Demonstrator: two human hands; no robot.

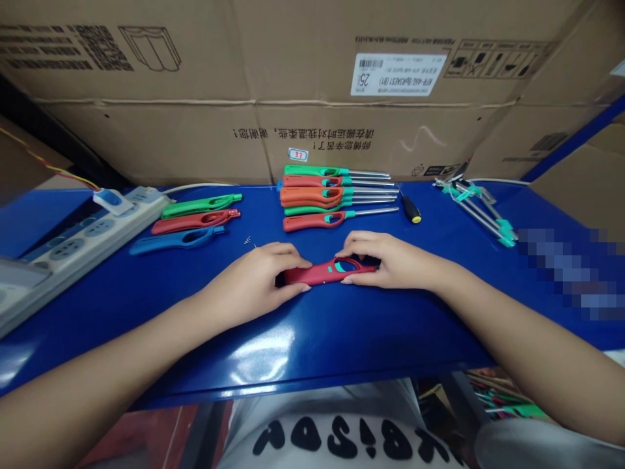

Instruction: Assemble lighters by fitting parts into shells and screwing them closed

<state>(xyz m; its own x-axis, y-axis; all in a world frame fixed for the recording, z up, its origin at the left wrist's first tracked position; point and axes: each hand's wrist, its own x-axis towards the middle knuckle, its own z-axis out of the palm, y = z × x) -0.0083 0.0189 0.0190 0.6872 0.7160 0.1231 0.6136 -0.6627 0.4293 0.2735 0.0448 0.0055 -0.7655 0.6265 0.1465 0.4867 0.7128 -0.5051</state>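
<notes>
A red lighter handle (319,272) with a teal trigger lies level just over the blue table, gripped from both ends. My left hand (256,277) pinches its butt end between thumb and fingers. At the other end, around the trigger loop, the fingers of my right hand (385,259) close on it. No metal tube shows at its front. Beyond my hands, a red-handled gas lighter (315,221) with a metal tube lies in front of a stack of similar lighters (312,195) in orange, red and green. Several small screws (248,240) are near my left hand.
At left lie a green handle (200,206), a red handle (195,221) and a blue handle (178,241), beside a white power strip (88,238). A black screwdriver (411,210) lies right of the lighters. Metal tubes with teal parts (481,212) lie farther right. Cardboard (195,143) walls the back.
</notes>
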